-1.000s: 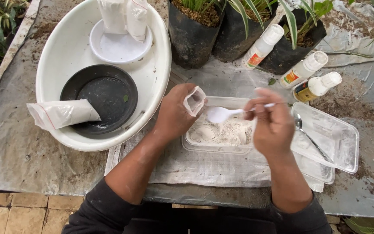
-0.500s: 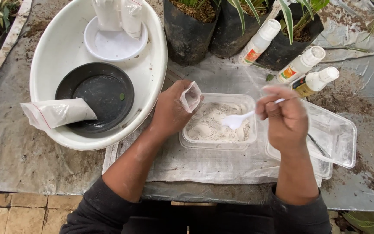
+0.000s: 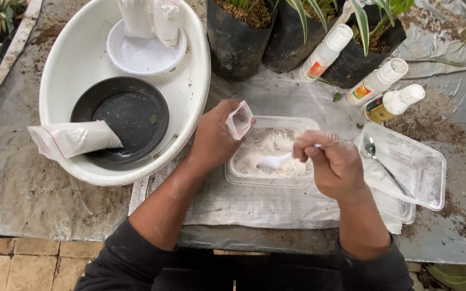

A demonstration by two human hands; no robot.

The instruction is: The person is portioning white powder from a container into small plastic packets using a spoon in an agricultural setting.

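Powder (image 3: 271, 148), white and fine, lies heaped unevenly in a clear rectangular plastic container (image 3: 234, 175) on the plastic sheet (image 3: 244, 205) at the centre of our view.

1. Hand state. Our left hand (image 3: 214, 137) is closed around a small clear plastic bag (image 3: 240, 119), mouth held open and tilted toward 3 o'clock, just above the container's 10 o'clock corner. Our right hand (image 3: 333, 164) is curled shut on the handle of a white plastic spoon (image 3: 276, 160), whose bowl rests in the powder and points toward 9 o'clock.

2. Hazards, as we judge them.
- Spillage: the bag mouth is narrow and soft. A heaped spoon, or a bag that sags, would drop powder onto the sheet.
- Dust: the powder looks light, so a quick lift or tap could raise it. Our forearms and knuckles already carry a white film.
- Contamination: loose soil lies on the table at 3 o'clock, and the black plant pots (image 3: 238, 37) stand at 12 o'clock. Grit could enter the open container.
- Knock-over: three capped bottles (image 3: 378, 81) stand at 1 to 2 o'clock, near the right elbow's sweep.

3. Surroundings. A filled bag (image 3: 74, 139) lies across the black dish (image 3: 120, 121) in the white basin (image 3: 55, 81) at 9 o'clock. A metal spoon (image 3: 384, 164) rests in the clear lid (image 3: 432, 178) at 3 o'clock.
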